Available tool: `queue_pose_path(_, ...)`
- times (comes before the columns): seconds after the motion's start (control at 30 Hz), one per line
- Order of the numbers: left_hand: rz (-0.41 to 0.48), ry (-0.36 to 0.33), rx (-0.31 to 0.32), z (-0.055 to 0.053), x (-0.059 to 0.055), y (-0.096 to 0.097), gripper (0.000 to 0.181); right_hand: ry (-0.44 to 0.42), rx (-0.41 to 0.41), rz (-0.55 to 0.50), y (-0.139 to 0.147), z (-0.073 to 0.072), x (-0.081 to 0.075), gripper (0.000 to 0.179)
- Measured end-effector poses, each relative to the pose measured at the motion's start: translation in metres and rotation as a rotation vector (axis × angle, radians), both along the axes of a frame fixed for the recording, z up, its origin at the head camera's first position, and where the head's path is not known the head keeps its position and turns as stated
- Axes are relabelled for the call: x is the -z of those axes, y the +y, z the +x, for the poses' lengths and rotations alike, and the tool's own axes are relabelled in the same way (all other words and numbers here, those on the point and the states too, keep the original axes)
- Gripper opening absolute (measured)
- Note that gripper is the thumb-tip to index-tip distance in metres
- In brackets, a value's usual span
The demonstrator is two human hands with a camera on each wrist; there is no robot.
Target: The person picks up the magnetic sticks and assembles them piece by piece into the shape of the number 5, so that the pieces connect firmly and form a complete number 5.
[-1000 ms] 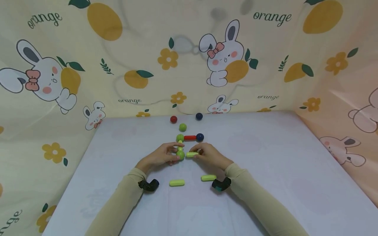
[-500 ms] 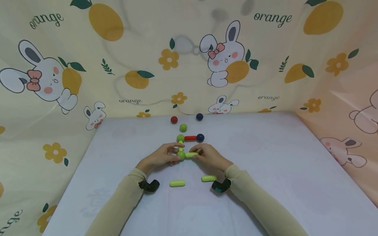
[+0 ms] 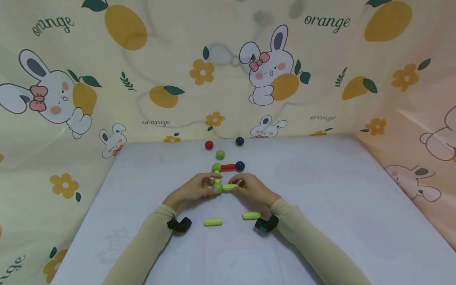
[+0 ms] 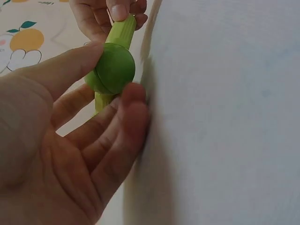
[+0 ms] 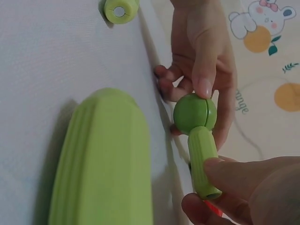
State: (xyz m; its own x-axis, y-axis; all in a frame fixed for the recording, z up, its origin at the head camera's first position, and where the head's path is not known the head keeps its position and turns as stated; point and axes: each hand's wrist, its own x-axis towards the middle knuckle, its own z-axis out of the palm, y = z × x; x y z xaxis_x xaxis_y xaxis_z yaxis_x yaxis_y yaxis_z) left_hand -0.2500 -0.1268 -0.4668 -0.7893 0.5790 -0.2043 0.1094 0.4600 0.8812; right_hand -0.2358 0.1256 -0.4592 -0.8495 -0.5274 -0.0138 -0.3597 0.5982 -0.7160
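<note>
My left hand (image 3: 194, 187) pinches a green ball (image 4: 112, 69) between thumb and fingers. My right hand (image 3: 256, 189) grips a ribbed light-green rod (image 5: 201, 159) by its outer part, and the rod's other end meets the ball. From that ball a second yellow-green rod (image 3: 217, 174), partly behind the left fingers, runs back to another green ball (image 3: 216, 167). There a red rod (image 3: 228, 167) leads right to a dark blue ball (image 3: 240, 166).
Two loose light-green rods lie nearer the body, one rod (image 3: 213, 222) in the middle and one rod (image 3: 251, 215) by the right wrist. Behind the joined pieces sit a loose green ball (image 3: 220, 154), a red ball (image 3: 209, 145) and a dark blue ball (image 3: 240, 141). A printed cloth (image 3: 228, 79) hangs behind the white table (image 3: 313, 190).
The right hand has brought its light-green rod leftward, closing the small gap to the green ball. The left hand has stayed on the ball.
</note>
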Motion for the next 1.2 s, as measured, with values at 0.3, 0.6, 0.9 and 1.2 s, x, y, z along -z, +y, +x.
queue_pose_path(0.3,-0.087,0.076,-0.008,0.0027,-0.005,0.0004,0.054,-0.018,0.013,-0.004,-0.0012,0.0008,0.0022,0.024)
queue_pose_path(0.6,-0.09,0.11,0.023,0.0011,-0.0045,-0.0022,0.053,-0.023,0.003,-0.006,-0.0012,0.0012,0.0024,0.025)
queue_pose_path(0.9,-0.065,0.074,0.017,0.0008,0.0011,-0.0025,0.05,-0.035,0.001,-0.005,-0.0014,0.0011,0.0049,0.024)
queue_pose_path(1.2,-0.052,0.058,-0.002,0.001,0.0008,-0.0034,0.05,-0.058,0.041,-0.024,-0.0001,0.0008,0.0018,0.025)
